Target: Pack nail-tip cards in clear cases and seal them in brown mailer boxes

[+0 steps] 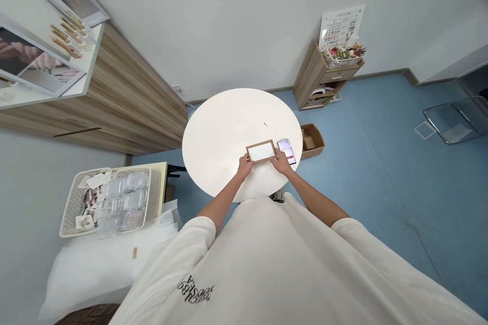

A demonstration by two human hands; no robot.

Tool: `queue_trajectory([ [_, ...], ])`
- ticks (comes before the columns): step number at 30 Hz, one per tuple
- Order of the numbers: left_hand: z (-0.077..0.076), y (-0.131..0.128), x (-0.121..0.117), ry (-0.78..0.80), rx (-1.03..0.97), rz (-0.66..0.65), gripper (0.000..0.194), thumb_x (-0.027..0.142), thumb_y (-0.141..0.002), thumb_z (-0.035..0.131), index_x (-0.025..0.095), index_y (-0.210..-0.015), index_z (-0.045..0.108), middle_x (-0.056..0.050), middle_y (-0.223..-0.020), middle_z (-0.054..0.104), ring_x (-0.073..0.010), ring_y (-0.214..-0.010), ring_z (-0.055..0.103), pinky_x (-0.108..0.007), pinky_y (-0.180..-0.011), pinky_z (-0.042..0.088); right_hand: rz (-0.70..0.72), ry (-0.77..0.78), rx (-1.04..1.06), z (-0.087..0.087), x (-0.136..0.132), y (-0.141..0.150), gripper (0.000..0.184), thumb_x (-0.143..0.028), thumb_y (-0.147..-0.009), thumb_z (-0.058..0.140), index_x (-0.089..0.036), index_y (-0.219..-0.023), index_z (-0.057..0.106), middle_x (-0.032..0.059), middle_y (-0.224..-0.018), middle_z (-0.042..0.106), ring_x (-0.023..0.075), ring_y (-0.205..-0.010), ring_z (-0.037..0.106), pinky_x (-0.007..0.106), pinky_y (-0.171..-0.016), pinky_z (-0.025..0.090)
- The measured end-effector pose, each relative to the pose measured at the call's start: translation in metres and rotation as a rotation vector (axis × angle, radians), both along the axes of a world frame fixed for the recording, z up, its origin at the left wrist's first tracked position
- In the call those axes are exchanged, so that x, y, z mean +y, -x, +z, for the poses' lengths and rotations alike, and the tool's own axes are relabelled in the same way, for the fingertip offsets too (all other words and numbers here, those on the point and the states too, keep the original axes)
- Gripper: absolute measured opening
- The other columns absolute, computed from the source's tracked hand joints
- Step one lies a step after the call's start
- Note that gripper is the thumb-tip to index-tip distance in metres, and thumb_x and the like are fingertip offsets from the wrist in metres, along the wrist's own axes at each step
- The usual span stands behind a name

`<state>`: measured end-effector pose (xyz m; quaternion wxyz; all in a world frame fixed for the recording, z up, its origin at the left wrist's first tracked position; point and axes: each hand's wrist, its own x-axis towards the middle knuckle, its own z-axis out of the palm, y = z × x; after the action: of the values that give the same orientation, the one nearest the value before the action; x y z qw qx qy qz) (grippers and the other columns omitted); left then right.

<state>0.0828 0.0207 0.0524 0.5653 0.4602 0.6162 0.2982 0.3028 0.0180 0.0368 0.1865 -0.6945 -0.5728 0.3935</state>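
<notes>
A small rectangular frame with a wooden border and a white centre (261,152) lies over the near part of a round white table (236,127). My left hand (246,166) grips its lower left corner. My right hand (282,162) holds its right end, close to a smartphone (286,152) with a lit screen. The phone lies on the tabletop, just right of the frame. Part of the frame's underside is hidden by my fingers.
An open cardboard box (312,141) sits on the blue floor past the table's right edge. To the left stands a plastic basket (107,200) of clear packets, above a white cushion (95,274). A wood-veneer cabinet (114,111) runs along the wall at the far left.
</notes>
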Motion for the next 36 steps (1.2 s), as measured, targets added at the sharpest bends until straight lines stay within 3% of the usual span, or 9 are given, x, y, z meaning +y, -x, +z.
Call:
queue_trajectory([
  [6, 0.004, -0.094, 0.011, -0.022, 0.051, -0.083, 0.057, 0.021, -0.081, 0.063, 0.02, -0.138, 0.056, -0.013, -0.138, 0.057, -0.0275, -0.123, 0.059, -0.04, -0.101, 0.05, -0.227, -0.009, 0.082, 0.016, -0.001, -0.089, 0.071, -0.042, -0.086, 0.057, -0.019, -0.152, 0.043, 0.0148, -0.137, 0.05, 0.0245, -0.101, 0.064, 0.039, -0.103, 0.05],
  [10, 0.008, -0.157, 0.016, -0.029, 0.028, -0.156, 0.062, 0.024, -0.083, 0.065, 0.021, -0.143, 0.051, -0.015, -0.145, 0.05, -0.0292, -0.125, 0.057, -0.039, -0.103, 0.048, -0.353, -0.033, 0.068, 0.022, -0.009, -0.147, 0.071, -0.045, -0.087, 0.056, -0.019, -0.152, 0.042, 0.0163, -0.141, 0.047, 0.0278, -0.113, 0.061, 0.04, -0.104, 0.05],
  [14, 0.013, -0.218, 0.027, -0.088, 0.086, -0.253, 0.063, 0.026, -0.081, 0.066, 0.022, -0.143, 0.053, -0.015, -0.14, 0.052, -0.0314, -0.126, 0.054, -0.042, -0.104, 0.046, -0.463, -0.048, 0.05, 0.027, -0.018, -0.2, 0.069, -0.049, -0.089, 0.054, -0.019, -0.151, 0.044, 0.0171, -0.143, 0.047, 0.031, -0.121, 0.057, 0.043, -0.106, 0.048],
  [18, 0.019, -0.266, 0.045, -0.127, 0.169, -0.345, 0.064, 0.028, -0.08, 0.067, 0.023, -0.142, 0.054, -0.014, -0.139, 0.052, -0.032, -0.129, 0.051, -0.042, -0.107, 0.043, -0.577, -0.087, 0.017, 0.029, -0.022, -0.242, 0.065, -0.05, -0.09, 0.054, -0.02, -0.147, 0.048, 0.0164, -0.141, 0.052, 0.031, -0.122, 0.057, 0.045, -0.109, 0.046],
  [22, 0.023, -0.302, 0.068, -0.215, 0.08, -0.422, 0.068, 0.023, -0.08, 0.063, 0.021, -0.147, 0.05, -0.015, -0.147, 0.048, -0.0329, -0.137, 0.045, -0.042, -0.113, 0.039, -0.627, -0.104, 0.097, 0.028, -0.017, -0.271, 0.068, -0.044, -0.089, 0.055, -0.018, -0.151, 0.046, 0.0168, -0.142, 0.056, 0.0308, -0.127, 0.058, 0.047, -0.112, 0.045],
  [27, 0.021, -0.317, 0.081, -0.28, 0.054, -0.406, 0.077, 0.02, -0.081, 0.062, 0.02, -0.155, 0.039, -0.012, -0.163, 0.034, -0.0338, -0.154, 0.023, -0.046, -0.125, 0.025, -0.561, -0.059, 0.297, 0.014, -0.006, -0.283, 0.06, -0.029, -0.087, 0.056, -0.015, -0.146, 0.053, 0.014, -0.141, 0.062, 0.0286, -0.133, 0.057, 0.05, -0.111, 0.047],
  [31, 0.016, -0.3, 0.072, -0.183, 0.108, -0.401, 0.079, 0.023, -0.084, 0.063, 0.021, -0.157, 0.036, -0.011, -0.168, 0.025, -0.0322, -0.158, 0.014, -0.047, -0.127, 0.021, -0.521, -0.003, 0.325, 0.001, -0.005, -0.274, 0.048, -0.027, -0.086, 0.058, -0.015, -0.131, 0.066, 0.0127, -0.134, 0.067, 0.0258, -0.126, 0.064, 0.046, -0.111, 0.049],
  [36, 0.014, -0.273, 0.066, -0.156, 0.146, -0.334, 0.077, 0.02, -0.083, 0.063, 0.019, -0.156, 0.038, -0.013, -0.166, 0.028, -0.0305, -0.157, 0.018, -0.045, -0.127, 0.02, -0.501, 0.017, 0.343, -0.005, -0.002, -0.261, 0.038, -0.027, -0.084, 0.061, -0.018, -0.119, 0.072, 0.01, -0.125, 0.073, 0.0268, -0.12, 0.066, 0.048, -0.108, 0.051],
])
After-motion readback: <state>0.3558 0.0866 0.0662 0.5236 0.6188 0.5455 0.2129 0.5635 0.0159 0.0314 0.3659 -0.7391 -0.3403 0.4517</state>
